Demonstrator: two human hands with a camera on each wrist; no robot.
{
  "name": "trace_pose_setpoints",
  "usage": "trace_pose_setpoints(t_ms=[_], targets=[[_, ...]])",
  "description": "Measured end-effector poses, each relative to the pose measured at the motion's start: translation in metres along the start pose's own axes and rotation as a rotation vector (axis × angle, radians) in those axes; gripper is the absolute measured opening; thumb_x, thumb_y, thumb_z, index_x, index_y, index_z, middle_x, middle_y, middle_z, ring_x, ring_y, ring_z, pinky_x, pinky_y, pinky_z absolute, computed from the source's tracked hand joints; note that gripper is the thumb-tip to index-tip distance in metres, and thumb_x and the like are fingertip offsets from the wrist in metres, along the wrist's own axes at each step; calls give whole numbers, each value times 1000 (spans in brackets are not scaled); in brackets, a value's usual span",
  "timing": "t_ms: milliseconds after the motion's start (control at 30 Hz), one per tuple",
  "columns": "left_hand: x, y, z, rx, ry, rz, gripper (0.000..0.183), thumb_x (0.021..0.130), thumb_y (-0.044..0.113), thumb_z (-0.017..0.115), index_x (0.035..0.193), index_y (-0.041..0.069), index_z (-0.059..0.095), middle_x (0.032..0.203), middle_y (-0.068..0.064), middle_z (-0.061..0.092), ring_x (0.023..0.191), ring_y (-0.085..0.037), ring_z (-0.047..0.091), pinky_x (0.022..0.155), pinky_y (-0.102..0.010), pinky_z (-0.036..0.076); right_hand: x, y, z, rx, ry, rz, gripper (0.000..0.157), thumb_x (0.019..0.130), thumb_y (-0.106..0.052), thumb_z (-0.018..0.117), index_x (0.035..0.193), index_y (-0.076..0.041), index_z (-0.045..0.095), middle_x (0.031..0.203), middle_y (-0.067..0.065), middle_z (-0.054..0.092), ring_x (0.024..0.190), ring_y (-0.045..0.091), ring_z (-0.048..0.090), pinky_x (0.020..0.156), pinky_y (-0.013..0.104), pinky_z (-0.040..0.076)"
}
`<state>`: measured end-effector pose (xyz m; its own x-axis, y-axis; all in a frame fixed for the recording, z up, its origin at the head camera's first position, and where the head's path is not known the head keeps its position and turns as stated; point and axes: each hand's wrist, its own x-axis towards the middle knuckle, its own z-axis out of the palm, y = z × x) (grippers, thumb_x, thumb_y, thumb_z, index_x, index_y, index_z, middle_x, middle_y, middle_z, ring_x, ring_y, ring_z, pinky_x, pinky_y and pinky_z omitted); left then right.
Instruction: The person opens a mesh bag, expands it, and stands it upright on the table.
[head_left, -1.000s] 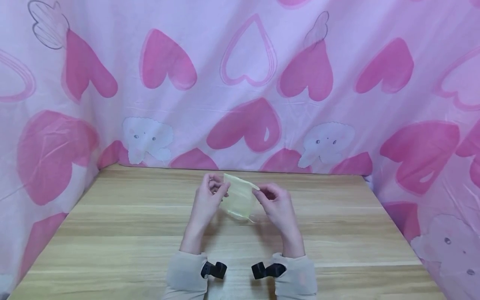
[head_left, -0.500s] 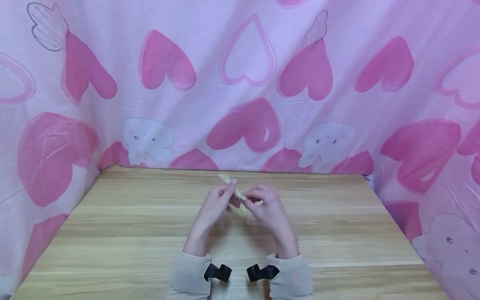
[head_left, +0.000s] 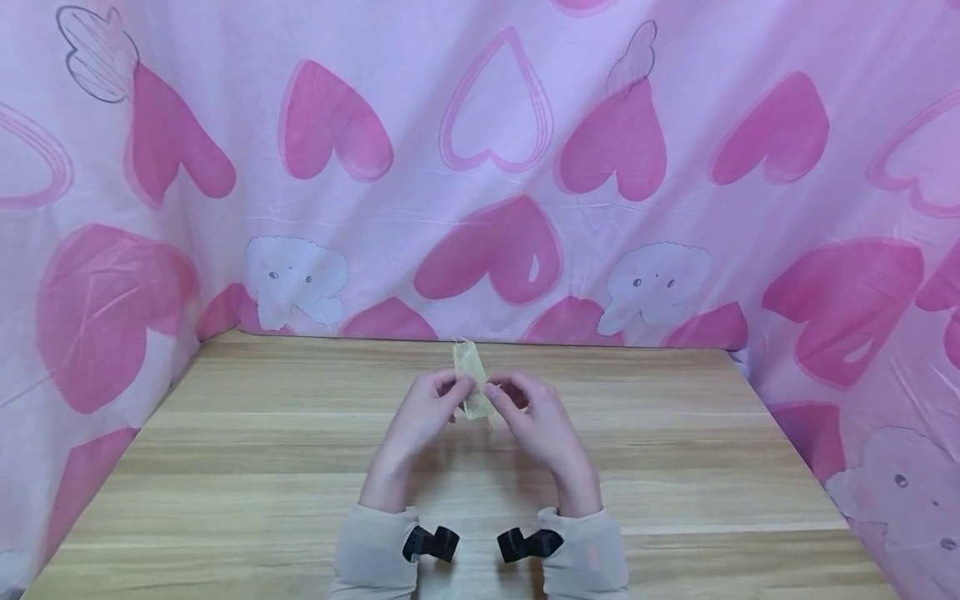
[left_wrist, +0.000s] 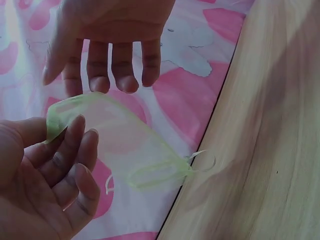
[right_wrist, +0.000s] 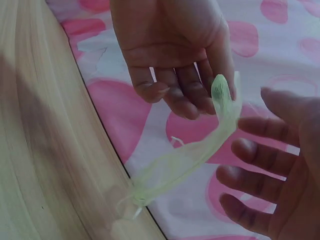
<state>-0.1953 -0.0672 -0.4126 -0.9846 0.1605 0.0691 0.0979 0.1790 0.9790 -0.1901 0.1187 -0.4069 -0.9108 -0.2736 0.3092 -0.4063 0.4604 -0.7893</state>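
Observation:
A small, sheer yellow-green drawstring bag [head_left: 469,358] hangs over the table, narrow in the head view. My left hand [head_left: 426,410] pinches one end of it between thumb and fingers, plain in the left wrist view, where the bag [left_wrist: 137,145] spreads out flat. Thin pale strings [left_wrist: 201,162] trail from its far corner. To the right, my right hand [head_left: 546,423] is close beside the bag with fingers loosely bent. In the right wrist view the right hand's fingers [right_wrist: 260,155] are spread apart beside the bag [right_wrist: 172,162] and hold nothing.
The wood-grain table [head_left: 225,500] runs back to a pink curtain [head_left: 480,183] printed with hearts, which also hangs at both sides. Black wrist straps with camera mounts [head_left: 435,543] sit over light sleeves [head_left: 375,546].
The bag was stretched between both hands, then folded and turned; now it hangs from my left hand with its stringed end up and away. My right hand has let go and the hands have drawn closer.

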Motion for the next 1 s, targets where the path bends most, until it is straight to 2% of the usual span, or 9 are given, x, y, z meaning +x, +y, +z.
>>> trace_pose_setpoints(t_ms=[133, 300, 567, 700, 1000], targets=[[1, 0, 3, 59, -25, 30, 23, 98, 25, 61, 91, 5, 71, 80, -2, 64, 74, -24, 55, 61, -29, 43, 1, 1, 1, 8, 12, 22, 26, 99, -34, 59, 113, -14, 69, 87, 2, 68, 76, 13, 60, 71, 34, 51], [1, 1, 7, 88, -32, 65, 22, 96, 24, 64, 86, 5, 69, 73, 0, 58, 65, -16, 47, 56, -26, 38, 1, 3, 3, 16, 18, 16, 27, 98, -35, 60, 113, -14, 68, 83, -1, 66, 74, 17, 60, 67, 32, 50], [1, 2, 10, 130, -62, 82, 22, 95, 25, 67, 80, 8, 66, 70, 1, 55, 67, -14, 46, 60, -28, 40, 2, 3, 2, 45, 20, 23, 19, 99, -26, 60, 108, -11, 69, 83, -3, 66, 75, 20, 60, 69, 35, 50], [1, 3, 11, 149, -55, 83, 24, 92, 26, 70, 76, 10, 62, 68, 2, 53, 66, -13, 46, 59, -27, 38, 2, 3, 1, 64, 18, 29, 17, 99, -24, 60, 105, -12, 70, 85, -5, 67, 78, 20, 61, 70, 36, 50], [0, 1, 13, 179, -44, 61, 26, 86, 30, 76, 75, 13, 60, 66, 3, 53, 63, -12, 46, 59, -27, 39, 0, 6, -1, 111, 17, 50, 19, 101, -23, 57, 91, -11, 69, 73, 5, 62, 63, 16, 51, 53, 27, 40]])
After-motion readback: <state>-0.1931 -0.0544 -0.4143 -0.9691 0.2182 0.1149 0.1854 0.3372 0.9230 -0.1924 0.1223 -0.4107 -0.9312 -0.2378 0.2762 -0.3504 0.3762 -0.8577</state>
